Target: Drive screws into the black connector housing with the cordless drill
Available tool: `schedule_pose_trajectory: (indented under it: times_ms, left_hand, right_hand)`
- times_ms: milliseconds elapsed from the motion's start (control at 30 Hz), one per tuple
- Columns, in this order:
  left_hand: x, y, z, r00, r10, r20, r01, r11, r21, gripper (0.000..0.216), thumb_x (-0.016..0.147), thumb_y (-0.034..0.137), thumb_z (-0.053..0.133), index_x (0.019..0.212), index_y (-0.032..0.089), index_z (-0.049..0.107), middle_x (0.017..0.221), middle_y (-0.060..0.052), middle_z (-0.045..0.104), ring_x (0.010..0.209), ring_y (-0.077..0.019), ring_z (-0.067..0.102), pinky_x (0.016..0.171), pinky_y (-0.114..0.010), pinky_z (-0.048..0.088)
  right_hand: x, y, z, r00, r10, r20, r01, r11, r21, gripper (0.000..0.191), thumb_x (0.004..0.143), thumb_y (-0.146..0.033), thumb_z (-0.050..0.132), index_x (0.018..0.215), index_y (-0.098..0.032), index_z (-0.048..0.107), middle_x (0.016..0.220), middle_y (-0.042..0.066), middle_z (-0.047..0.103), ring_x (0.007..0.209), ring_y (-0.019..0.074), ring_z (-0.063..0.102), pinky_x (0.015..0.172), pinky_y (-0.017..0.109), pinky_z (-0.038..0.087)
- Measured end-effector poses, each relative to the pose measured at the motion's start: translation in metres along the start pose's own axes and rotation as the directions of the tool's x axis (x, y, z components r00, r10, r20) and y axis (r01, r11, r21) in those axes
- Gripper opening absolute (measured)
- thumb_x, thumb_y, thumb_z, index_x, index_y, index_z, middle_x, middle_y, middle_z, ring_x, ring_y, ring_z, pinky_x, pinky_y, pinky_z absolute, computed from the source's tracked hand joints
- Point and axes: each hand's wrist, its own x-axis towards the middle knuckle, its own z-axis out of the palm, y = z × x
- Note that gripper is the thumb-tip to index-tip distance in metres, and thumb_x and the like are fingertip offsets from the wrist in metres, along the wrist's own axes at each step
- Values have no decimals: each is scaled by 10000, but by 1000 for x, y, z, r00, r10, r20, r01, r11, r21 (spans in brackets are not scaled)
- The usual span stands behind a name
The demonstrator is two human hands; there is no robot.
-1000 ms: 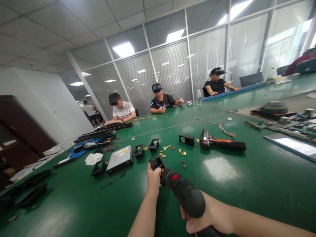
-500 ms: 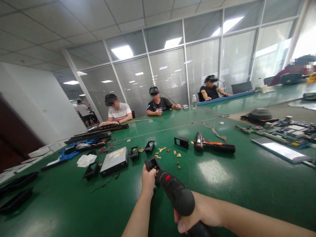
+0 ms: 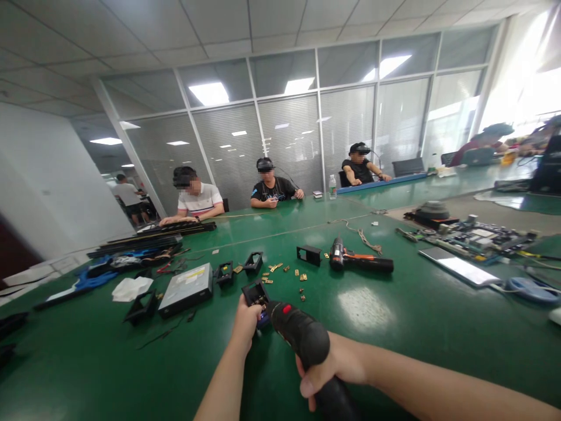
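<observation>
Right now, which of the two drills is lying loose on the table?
The orange-and-black drill, lying on the green table with no hand on it. The other drill is gripped in the right hand.

Matt plastic seen on black pistol-shaped power tool (image 3: 304,339) and black rectangular frame (image 3: 253,293). Shiny metal seen on small gold-coloured plates (image 3: 304,277). Light reflected by smooth, glossy green bench (image 3: 421,327).

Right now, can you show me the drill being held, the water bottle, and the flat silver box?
Held drill (image 3: 302,333): head view, on its black body.
Water bottle (image 3: 332,187): head view, on the middle of its side.
Silver box (image 3: 186,289): head view, on its flat top.
</observation>
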Motion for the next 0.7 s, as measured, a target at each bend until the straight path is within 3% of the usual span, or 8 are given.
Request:
schedule_pose_trajectory:
  times_ms: [133,233,333,467,567,700]
  left_hand:
    - [2,-3,1,999,19,31,-19,1000,3,321,610,76,645,912,177,611,697,30,572,619,-150,537,567,-261,423]
    - [3,-5,1,999,20,43,-21,1000,18,126,840,190,692,931,162,610,747,28,570,619,-123,529,571,-251,439]
    - [4,-6,1,999,19,38,-20,999,38,156,944,301,664,950,153,616,794,19,583,628,-112,538,579,-252,467]
    - [3,-5,2,999,21,27,-23,998,58,182,956,329,658,967,151,622,815,11,598,636,-114,548,588,-258,482]
    - [3,-4,3,1000,23,20,-24,998,54,170,931,318,666,950,157,616,806,11,597,629,-117,540,589,-261,471]
    - [3,-4,6,1000,17,5,-17,999,39,233,722,180,705,940,175,620,716,29,584,594,-143,541,557,-255,422]
  right_hand:
    - [-2,-3,2,996,-80,-44,78,995,-57,451,425,-307,943,687,-158,607,627,-37,622,574,134,592,553,241,441]
    - [-2,-4,2,991,-131,-43,126,988,-94,412,476,-314,935,679,-151,616,661,-34,612,601,101,535,580,228,402]
    - [-3,-5,2,991,-120,-49,116,990,-82,427,471,-326,940,675,-150,609,670,-35,602,605,93,515,581,224,395]
    - [-5,-6,3,995,-79,-52,79,997,-17,481,415,-324,955,694,-160,600,661,-53,586,579,91,514,571,222,401]
    - [-4,-6,5,991,-123,-57,122,992,-26,478,414,-338,957,676,-158,601,664,-48,584,597,89,505,577,219,391]
    - [-4,-5,6,987,-148,-62,141,985,-102,451,442,-372,951,637,-146,613,642,-41,568,595,82,461,555,215,349]
